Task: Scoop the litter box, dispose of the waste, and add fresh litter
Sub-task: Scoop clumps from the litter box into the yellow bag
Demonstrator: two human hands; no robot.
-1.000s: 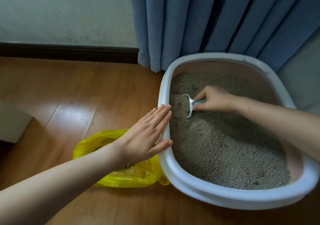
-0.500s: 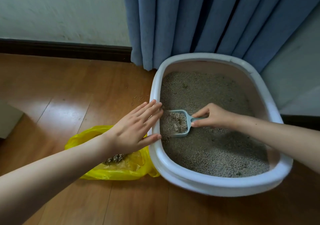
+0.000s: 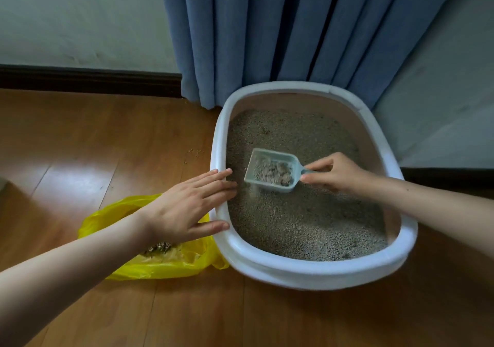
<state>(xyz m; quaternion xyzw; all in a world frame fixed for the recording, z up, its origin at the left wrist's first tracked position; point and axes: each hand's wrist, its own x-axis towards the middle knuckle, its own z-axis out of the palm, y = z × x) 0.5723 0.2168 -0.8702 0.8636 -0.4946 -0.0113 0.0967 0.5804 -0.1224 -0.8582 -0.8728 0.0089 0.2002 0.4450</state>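
A white oval litter box (image 3: 307,274) sits on the wooden floor, filled with grey-brown litter (image 3: 302,223). My right hand (image 3: 336,171) pinches the handle of a pale green scoop (image 3: 271,170) held just above the litter, with clumps lying in it and fine grains falling from its front edge. My left hand (image 3: 187,205) rests flat with straight fingers on the box's left rim. A yellow plastic bag (image 3: 165,263) lies open on the floor to the left of the box, under my left wrist, with some scooped waste inside.
A blue curtain (image 3: 294,31) hangs right behind the box. A dark baseboard (image 3: 88,79) runs along the pale wall on the left. A few stray litter grains (image 3: 193,153) lie on the floor by the box.
My right hand has drawn the scoop out of the litter and lifted it level, now loaded with clumps. My left hand has stayed on the rim.
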